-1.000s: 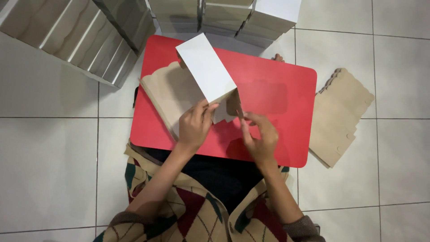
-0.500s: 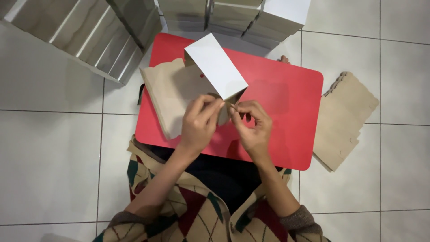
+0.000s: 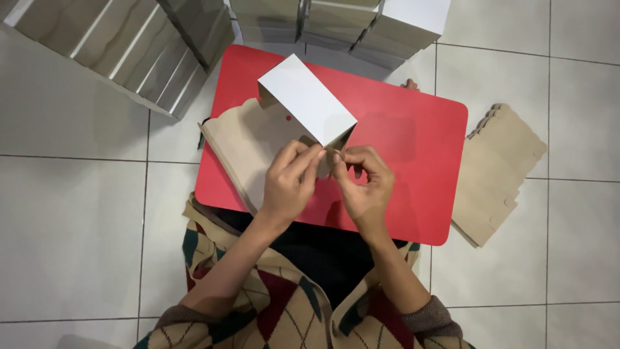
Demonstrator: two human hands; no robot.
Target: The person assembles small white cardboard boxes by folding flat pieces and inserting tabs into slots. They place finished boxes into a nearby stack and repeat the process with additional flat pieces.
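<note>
Pale tiled floor (image 3: 71, 226) throughout. A low red desk (image 3: 413, 155) with rounded corners sits on it, directly ahead of the seated person. Stacks of folded white boxes (image 3: 123, 45) lie at the far left, with more (image 3: 381, 22) beyond the desk's far edge. A pile of flat tan cardboard blanks (image 3: 497, 171) rests on the floor just right of the desk; a second pile of blanks (image 3: 242, 152) lies on the desk's left part, overhanging its near-left edge.

A partly formed white box (image 3: 307, 100) is held tilted above the desk, over the left pile. The left hand (image 3: 290, 184) has its fingers closed on the box's near end. The right hand (image 3: 365, 184) pinches a small flap at the same end between thumb and fingers. The two hands nearly touch.
</note>
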